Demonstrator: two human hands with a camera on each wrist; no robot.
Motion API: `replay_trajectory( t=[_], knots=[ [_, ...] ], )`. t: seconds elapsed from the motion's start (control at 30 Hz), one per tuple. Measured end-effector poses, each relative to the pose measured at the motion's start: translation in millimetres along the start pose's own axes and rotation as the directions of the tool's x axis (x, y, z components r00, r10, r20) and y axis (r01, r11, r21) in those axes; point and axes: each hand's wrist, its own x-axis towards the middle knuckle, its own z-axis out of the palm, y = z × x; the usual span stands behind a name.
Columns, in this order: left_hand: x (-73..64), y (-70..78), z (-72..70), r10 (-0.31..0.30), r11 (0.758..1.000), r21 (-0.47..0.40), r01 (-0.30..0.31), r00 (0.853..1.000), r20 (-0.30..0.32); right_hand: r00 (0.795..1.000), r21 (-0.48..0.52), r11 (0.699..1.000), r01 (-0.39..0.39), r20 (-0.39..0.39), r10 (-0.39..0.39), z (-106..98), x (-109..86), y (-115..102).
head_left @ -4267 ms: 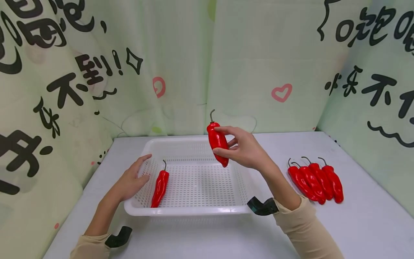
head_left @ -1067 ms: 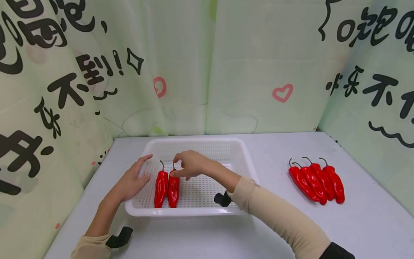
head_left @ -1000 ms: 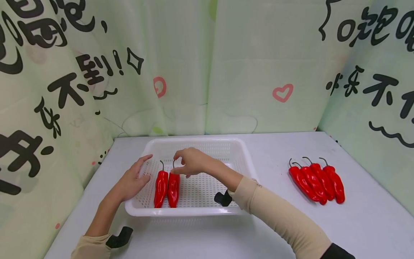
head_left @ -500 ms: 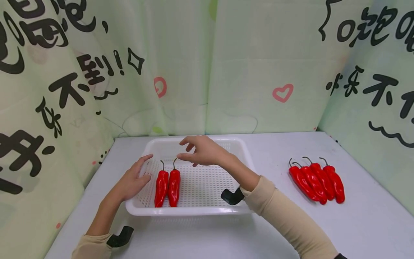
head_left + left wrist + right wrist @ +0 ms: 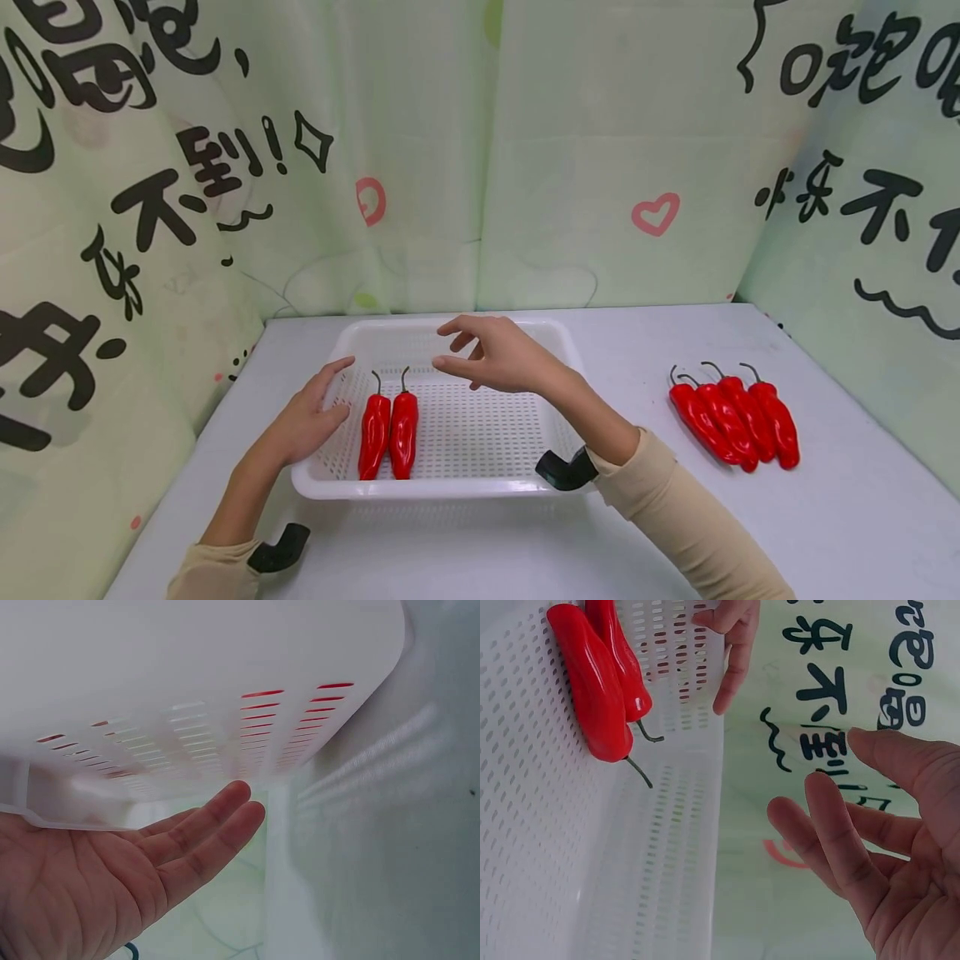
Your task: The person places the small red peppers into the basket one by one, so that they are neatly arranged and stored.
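Note:
My left hand [image 5: 309, 417] rests at the left side of the white perforated plastic basket [image 5: 450, 489], thumb over the rim; in the left wrist view its fingers [image 5: 214, 847] lie fairly straight along the outside wall. Two glossy red chili peppers lie side by side within, stems pointing away: the left pepper [image 5: 374, 437] and the right pepper [image 5: 403, 435]. Above the middle of the basket hovers my right hand [image 5: 510, 354], holding nothing, its fingers loosely spread. In the right wrist view that hand [image 5: 885, 855] is apart from the peppers [image 5: 600, 697].
On the white table [image 5: 847, 508], right of the basket, several more red peppers [image 5: 735, 421] lie in a close row, stems toward the back. A pale green curtain [image 5: 570, 167] with dark lettering encloses the back and sides.
My right hand brought a second pepper into the basket and set it beside the first. It has since let go of that pepper and drawn up and right; my left hand has stayed put.

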Motion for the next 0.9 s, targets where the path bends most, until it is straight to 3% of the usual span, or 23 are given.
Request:
replay_trajectory(
  t=[0.37,0.9],
  knots=[
    [-1.0,-1.2,0.7,-0.009,1.0,-0.011,0.009,1.0,0.005,0.997,0.015,1.0,-0.014,-0.074,0.015,-12.5,-23.3,8.7],
    [-0.3,-2.2,0.0,-0.006,1.0,-0.001,0.006,1.0,0.003,0.981,-0.044,0.998,-0.047,-0.188,0.038,-32.7,-55.8,27.8]
  ],
)
